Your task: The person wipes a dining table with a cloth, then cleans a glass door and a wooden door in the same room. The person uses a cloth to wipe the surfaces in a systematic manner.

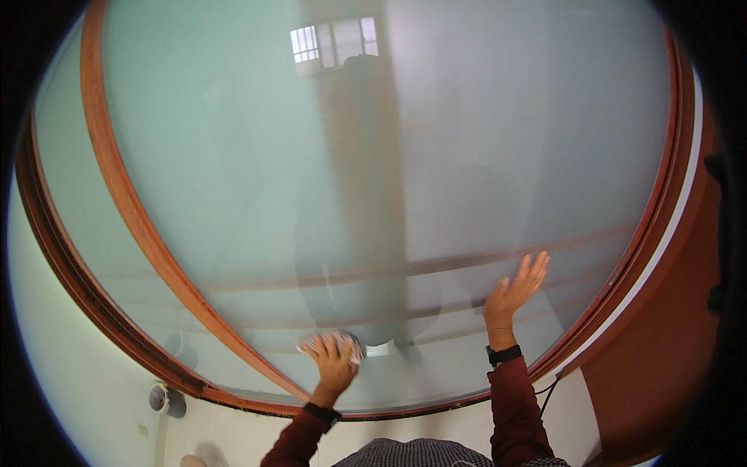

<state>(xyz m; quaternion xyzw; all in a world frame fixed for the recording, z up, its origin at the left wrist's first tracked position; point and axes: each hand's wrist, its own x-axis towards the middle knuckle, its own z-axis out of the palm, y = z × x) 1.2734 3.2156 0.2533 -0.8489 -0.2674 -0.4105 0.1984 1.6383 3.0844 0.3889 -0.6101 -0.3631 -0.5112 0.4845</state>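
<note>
A large frosted glass pane (262, 175) in a brown frame fills most of the head view. Near its lower edge, my left hand (335, 365) presses a crumpled, patterned cloth (344, 338) against the glass, fingers spread over it. My right hand (513, 292) is farther right and higher, raised flat at the pane with its fingers extended and nothing in it. Whether its palm fully touches the glass cannot be told. Both wrists wear dark bands over or beside dark red sleeves.
An upright brown frame bar (175, 289) curves along the left of the pane. A small bucket (159, 397) stands on the floor at lower left. Dark cables (548, 394) hang at the frame's lower right, beside a reddish-brown panel (648, 373). A barred window is reflected in the glass.
</note>
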